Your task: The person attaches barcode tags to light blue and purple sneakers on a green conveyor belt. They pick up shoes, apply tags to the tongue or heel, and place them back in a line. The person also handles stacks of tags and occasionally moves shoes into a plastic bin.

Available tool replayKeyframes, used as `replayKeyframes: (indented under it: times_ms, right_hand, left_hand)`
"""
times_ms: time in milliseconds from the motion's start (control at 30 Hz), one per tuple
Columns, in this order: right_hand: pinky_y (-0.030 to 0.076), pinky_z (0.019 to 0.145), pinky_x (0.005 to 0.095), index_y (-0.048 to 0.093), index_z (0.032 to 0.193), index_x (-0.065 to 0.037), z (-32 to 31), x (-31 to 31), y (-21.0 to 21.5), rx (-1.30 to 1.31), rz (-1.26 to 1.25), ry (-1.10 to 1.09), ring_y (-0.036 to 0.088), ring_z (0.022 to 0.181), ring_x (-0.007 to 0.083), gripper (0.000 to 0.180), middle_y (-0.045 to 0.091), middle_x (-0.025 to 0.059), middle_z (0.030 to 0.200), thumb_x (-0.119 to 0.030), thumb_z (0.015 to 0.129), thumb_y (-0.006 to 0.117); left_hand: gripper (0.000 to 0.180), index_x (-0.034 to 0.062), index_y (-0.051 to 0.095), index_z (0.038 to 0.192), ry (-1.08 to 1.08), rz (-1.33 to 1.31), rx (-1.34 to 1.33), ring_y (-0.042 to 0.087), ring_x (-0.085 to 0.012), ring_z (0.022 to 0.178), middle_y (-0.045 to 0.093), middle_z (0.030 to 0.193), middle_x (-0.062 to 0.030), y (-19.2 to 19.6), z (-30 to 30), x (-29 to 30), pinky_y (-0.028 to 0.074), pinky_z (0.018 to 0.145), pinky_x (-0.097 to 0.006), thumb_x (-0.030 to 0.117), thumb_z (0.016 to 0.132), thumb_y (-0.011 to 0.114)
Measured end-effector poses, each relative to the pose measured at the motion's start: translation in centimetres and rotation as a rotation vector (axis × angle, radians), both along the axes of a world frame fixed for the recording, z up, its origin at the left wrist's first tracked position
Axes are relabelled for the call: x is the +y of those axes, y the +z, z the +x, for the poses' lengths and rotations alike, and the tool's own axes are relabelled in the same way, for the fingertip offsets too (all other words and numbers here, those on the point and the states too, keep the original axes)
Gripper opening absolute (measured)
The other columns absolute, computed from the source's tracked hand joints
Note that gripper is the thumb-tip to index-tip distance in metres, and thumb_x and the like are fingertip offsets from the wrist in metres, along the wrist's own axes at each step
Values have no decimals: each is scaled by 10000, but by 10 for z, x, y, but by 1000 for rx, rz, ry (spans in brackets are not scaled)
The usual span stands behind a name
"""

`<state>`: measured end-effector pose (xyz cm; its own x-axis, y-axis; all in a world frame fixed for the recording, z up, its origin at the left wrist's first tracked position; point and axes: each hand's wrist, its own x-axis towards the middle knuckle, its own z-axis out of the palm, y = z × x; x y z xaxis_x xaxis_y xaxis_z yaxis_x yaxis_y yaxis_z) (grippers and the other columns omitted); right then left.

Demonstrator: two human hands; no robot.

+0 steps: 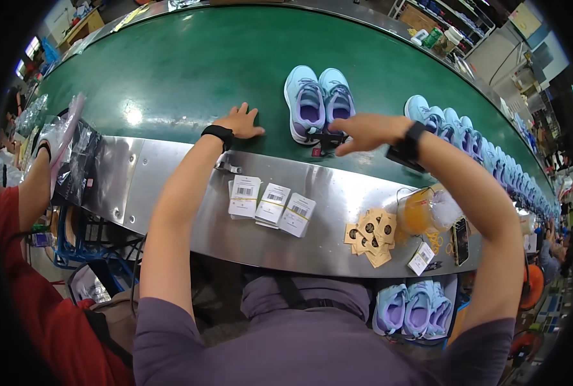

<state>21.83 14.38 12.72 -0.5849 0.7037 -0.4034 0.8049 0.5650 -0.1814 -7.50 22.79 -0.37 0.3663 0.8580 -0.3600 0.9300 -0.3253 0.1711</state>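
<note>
blue shoes [330, 91], toes facing away, long axes across belt [183, 71], left hand [239, 122] spread, right hand [362, 131] grip unclear

Shoes [309, 96] on green worktop [190, 77], tags [273, 202] on ledge [341, 199]

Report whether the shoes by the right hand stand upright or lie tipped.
Upright: the shoes sit on the green surface, laces and openings facing up.
</note>
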Motion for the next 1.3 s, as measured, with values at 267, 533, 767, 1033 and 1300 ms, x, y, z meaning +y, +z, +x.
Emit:
replayKeyframes:
  times_ms: [267, 533, 767, 1033, 1300]
  right_hand:
    - [434, 897, 403, 494, 1218, -67, -50, 58, -60, -20, -199, -303, 543, 1080, 358, 859, 558, 200, 1186, -686, 636, 618]
    - [404, 957, 352, 539, 1220, -17, -37, 72, -56, 19, -87, -272, 531, 1119, 333, 974, 563, 179, 1205, -767, 601, 585]
    - [432, 580, 270, 652, 831, 1, -14, 51, 115, 159, -242, -450, 537, 652, 133, 512, 615, 39, 746, -507, 799, 595]
    - [396, 808, 280, 525, 1128, 8, 210, -129, 219, 398, 134, -924, 495, 908, 138, 557, 553, 54, 1021, -485, 869, 514]
    - [343, 916, 270, 457, 1223, 13, 305, -373, 217, 421, 682, -1191, 454, 1029, 140, 573, 506, 62, 1135, -463, 906, 464]
  left_hand:
    - [483, 94, 392, 1315, 56, 174, -53, 222, -427, 1318, 221, 1443, -196, -30, -17, -5, 304, 1013, -552, 210, 847, 399]
    - [558, 127, 300, 1391, 111, -5, -54, 181, -416, 1346, 145, 1484, -185, 4, -13, -12, 293, 1030, -532, 170, 845, 402]
    - [513, 107, 384, 1318, 128, -8, -101, 267, -419, 1299, 208, 1453, -199, -2, -30, -6, 349, 989, -524, 125, 808, 443]
    - [471, 67, 462, 1242, -13, 46, -9, 504, -413, 1080, 437, 1286, -240, 6, -19, 23, 426, 907, -480, 160, 781, 451]
    - [392, 34, 605, 1055, -161, 72, 106, 574, -380, 985, 605, 1067, -223, -31, -61, 69, 453, 840, -451, 286, 761, 540]
